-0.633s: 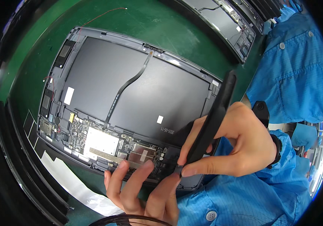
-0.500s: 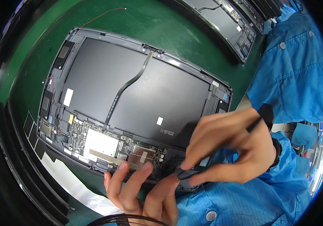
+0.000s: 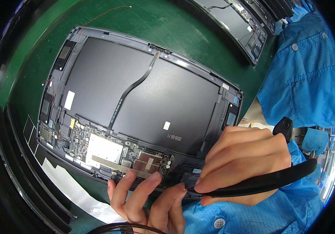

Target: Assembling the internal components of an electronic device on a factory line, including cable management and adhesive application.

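Observation:
A dark grey tablet-like housing (image 3: 144, 93) lies open on the green table, its circuit board (image 3: 105, 148) along the near side and a black flat cable (image 3: 126, 93) crossing it. My left hand (image 3: 151, 199) is at the near edge. Its thumb and index finger are closed on something tiny I cannot make out, while other fingertips rest by the board. My right hand (image 3: 245, 163) grips what look like black tweezers (image 3: 261, 183), their tip meeting the left fingertips. A second black piece (image 3: 283, 128) shows behind the right hand; its kind is unclear.
Another open device (image 3: 233, 27) lies at the far right. Beyond my right hand is a person in a blue work coat (image 3: 300, 74). Black rails (image 3: 23, 156) run along the left, with white paper (image 3: 81, 195) beside them. A thin red wire (image 3: 105, 16) extends from the housing's far left corner.
My right hand has turned over, and the black tweezers have swung from mostly hidden to lying across it, pointing left. The left hand has barely moved; the housing has shifted slightly.

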